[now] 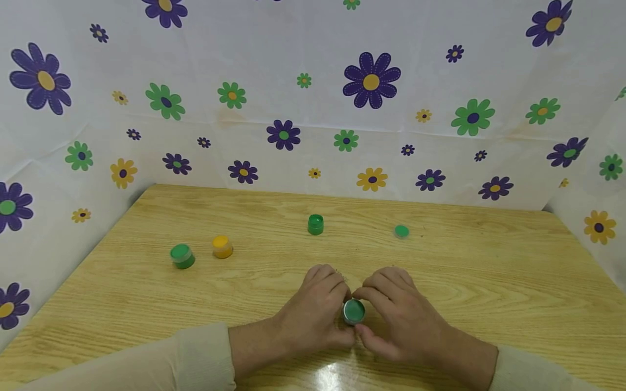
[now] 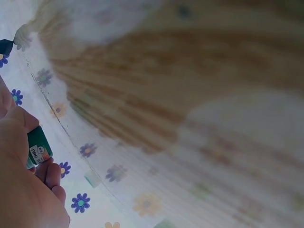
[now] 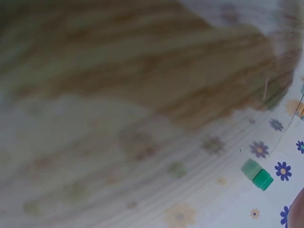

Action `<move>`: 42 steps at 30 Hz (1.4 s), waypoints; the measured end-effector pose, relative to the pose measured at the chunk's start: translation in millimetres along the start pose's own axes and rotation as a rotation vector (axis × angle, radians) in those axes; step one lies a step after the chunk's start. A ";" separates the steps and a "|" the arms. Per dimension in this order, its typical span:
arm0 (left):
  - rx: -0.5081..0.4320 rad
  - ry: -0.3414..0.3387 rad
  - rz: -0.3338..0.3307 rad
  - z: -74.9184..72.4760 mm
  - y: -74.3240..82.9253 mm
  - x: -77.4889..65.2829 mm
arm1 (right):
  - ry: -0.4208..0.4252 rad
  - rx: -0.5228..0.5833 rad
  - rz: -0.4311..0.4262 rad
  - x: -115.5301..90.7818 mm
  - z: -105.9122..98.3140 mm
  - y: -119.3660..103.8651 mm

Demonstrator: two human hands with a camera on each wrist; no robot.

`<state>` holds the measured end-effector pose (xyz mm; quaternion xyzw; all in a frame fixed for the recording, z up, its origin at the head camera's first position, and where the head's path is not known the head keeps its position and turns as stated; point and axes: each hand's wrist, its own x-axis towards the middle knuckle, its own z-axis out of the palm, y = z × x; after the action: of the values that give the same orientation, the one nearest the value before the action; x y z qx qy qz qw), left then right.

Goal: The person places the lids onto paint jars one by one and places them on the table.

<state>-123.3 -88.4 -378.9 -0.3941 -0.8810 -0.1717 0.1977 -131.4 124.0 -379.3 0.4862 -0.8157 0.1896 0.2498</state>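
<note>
The tabletop (image 1: 489, 260) has a yellowish wood grain, with glare toward the front. On its left side a green jar (image 1: 183, 257) stands near a yellow jar (image 1: 222, 247). Farther back, a darker green jar (image 1: 315, 225) sits well apart from a flat green disc (image 1: 401, 232).

Small jars on a wood-grain table (image 1: 489, 255) before a flower-print cloth (image 1: 293, 32).
At the left, a green-topped jar (image 1: 182, 256) stands near a yellow-topped jar (image 1: 222, 246), both upright; farther back is a glossy green jar (image 1: 315, 224), with a flat round green lid (image 1: 401, 232) lying well apart to its right. The cloth hangs behind and along both sides (purple, green and yellow blooms, the big purple ones edged with white stitch-like dashes).
</note>
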 end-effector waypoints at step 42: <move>0.003 0.001 0.016 -0.5 0.2 -0.1 | 0.002 0.018 -0.006 -0.1 -1.0 -0.5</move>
<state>-123.0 -88.5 -378.5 -0.4007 -0.8780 -0.1693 0.2001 -130.7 124.3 -378.5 0.4907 -0.8123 0.1966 0.2466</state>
